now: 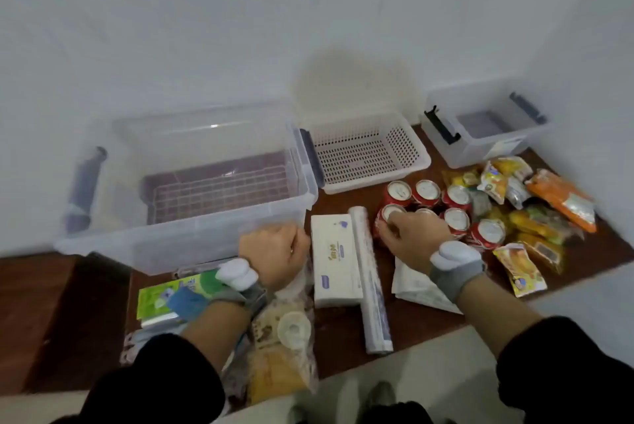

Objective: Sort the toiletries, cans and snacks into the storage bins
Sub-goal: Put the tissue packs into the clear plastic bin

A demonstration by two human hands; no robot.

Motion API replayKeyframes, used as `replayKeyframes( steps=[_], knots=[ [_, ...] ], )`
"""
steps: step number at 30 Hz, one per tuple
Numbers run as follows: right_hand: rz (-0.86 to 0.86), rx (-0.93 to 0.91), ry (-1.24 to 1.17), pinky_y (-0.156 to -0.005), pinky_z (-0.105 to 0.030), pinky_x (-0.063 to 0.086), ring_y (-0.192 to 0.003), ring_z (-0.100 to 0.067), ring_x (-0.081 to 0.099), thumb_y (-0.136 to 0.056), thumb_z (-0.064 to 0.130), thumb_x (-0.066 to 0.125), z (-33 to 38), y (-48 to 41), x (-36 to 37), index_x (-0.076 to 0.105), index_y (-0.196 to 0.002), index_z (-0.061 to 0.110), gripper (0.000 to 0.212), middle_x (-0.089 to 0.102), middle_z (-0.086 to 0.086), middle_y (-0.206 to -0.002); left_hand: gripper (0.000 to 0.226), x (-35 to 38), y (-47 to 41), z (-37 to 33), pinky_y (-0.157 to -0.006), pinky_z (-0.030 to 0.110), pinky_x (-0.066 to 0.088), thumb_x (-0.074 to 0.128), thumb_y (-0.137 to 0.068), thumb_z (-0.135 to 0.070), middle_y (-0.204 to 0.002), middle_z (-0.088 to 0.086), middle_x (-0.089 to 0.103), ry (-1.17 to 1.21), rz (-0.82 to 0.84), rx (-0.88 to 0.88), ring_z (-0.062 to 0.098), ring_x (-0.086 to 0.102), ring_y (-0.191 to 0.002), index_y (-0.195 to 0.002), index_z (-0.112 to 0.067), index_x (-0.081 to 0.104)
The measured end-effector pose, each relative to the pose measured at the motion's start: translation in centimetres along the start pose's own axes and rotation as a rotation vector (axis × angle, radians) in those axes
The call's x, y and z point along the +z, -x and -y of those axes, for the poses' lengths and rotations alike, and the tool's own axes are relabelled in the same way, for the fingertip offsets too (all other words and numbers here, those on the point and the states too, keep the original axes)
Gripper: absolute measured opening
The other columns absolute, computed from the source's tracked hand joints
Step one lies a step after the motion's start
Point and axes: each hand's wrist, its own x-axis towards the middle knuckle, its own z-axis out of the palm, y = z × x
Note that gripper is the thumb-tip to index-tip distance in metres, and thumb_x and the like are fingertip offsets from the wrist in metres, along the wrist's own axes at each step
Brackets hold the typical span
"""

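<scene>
Head view: I see both hands over the table (343, 348).
Right hand (408, 235): grasping a red can (387, 216) at the near-left of the can cluster.
Left hand (274, 252): clenched, beside the large clear bin (192, 235).
Snacks (535, 217): piled right of the cans.

Right hand (408, 238) down on the nearest red can (389, 217), fingers curled over its top, other cans (456, 199) clustered alongside. Left hand (274, 253) closed at the near rim of the big clear bin (192, 235). White basket (367, 152) and small clear bin (487, 135) behind, snack packets (535, 214) heaped right, tissue pack (334, 259) between both hands.
</scene>
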Motion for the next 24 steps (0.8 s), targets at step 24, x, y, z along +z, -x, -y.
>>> replayKeyframes(
  steps=[24],
  knots=[
    [0.148, 0.168, -0.032, -0.102, -0.047, 0.036, -0.127, -0.035, 0.042, -0.072, 0.043, 0.066, -6.7, 8.6, 7.9, 0.045, -0.136, 0.02, 0.071, 0.044, -0.012, -0.139, 0.067, 9.3, 5.8, -5.1, -0.077, 0.038, 0.051, 0.035, -0.084, -0.064, -0.121, 0.012, 0.054, 0.049, 0.285, -0.33, 0.03, 0.056, -0.1, -0.132, -0.018, 0.047]
  ],
)
